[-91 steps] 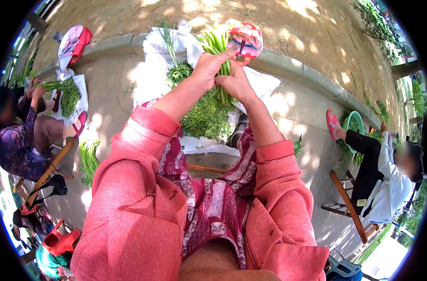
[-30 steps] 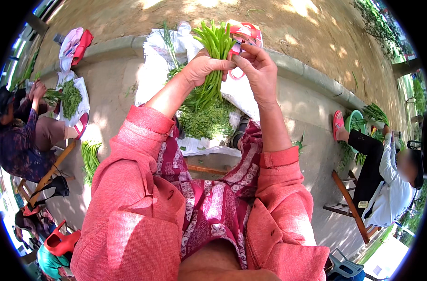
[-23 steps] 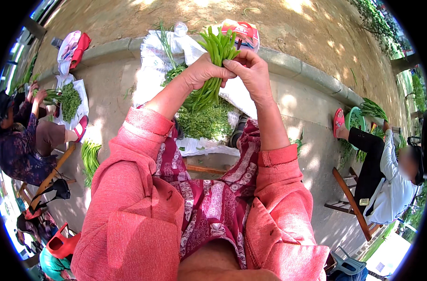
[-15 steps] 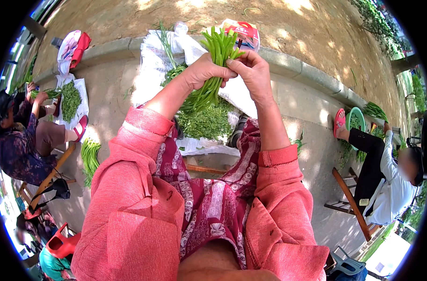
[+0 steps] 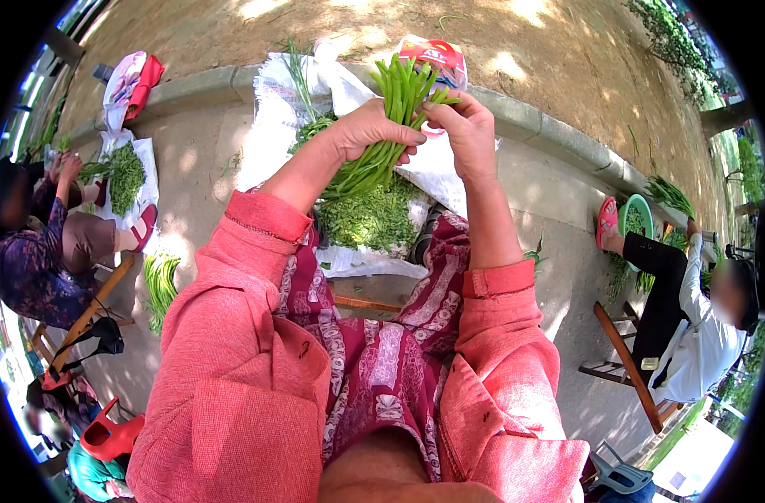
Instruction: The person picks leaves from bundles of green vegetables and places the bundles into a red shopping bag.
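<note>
A thick bunch of long green stalks (image 5: 403,88) is gripped in my left hand (image 5: 380,132), which is wrapped round its middle. The lighter ends fan upward, away from me, and the rest trails down to the left. Close beside it, the thumb and forefinger of my right hand (image 5: 466,130) pinch the end of a stalk at the bunch's right side. Below both hands lies a heap of short green trimmings (image 5: 370,220) on a white woven sack (image 5: 269,109) between my feet.
A red-and-white bag (image 5: 445,54) lies by the stone kerb (image 5: 525,117). More stalks (image 5: 160,289) rest on the pavement at left. One person (image 5: 38,251) sits to the left with greens; another (image 5: 705,327) sits to the right near a green basin (image 5: 636,216).
The bunch and both my hands have shifted slightly right. My right hand has drawn a little outward with the stalk end. The left-hand person's hands have moved closer together.
</note>
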Tool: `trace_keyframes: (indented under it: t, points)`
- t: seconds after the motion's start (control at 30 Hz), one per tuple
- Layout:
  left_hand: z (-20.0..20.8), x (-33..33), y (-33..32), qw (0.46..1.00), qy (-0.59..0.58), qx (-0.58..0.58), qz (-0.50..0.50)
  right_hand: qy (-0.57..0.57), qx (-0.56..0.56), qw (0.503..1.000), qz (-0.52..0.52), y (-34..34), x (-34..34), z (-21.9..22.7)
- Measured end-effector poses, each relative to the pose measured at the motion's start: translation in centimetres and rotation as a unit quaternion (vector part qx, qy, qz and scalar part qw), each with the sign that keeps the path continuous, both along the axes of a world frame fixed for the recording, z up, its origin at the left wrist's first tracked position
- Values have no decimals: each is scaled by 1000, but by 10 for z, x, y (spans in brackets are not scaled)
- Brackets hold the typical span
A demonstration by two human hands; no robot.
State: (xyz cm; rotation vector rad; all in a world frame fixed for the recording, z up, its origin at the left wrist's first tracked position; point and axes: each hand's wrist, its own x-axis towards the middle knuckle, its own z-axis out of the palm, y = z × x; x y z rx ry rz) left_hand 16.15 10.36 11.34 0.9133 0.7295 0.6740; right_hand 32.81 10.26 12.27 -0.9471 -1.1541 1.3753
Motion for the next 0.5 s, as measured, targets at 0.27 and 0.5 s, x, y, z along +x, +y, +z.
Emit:
trace_keyframes:
  t: [0.27, 0.5]
  points:
    - [-4, 4, -2, 1000, -23, -19, -5, -4, -4, 1000, 17, 2, 2, -5]
    - [-22, 5, 5, 995, 20, -12, 94, 30, 42, 988, -142, 3, -11, -5]
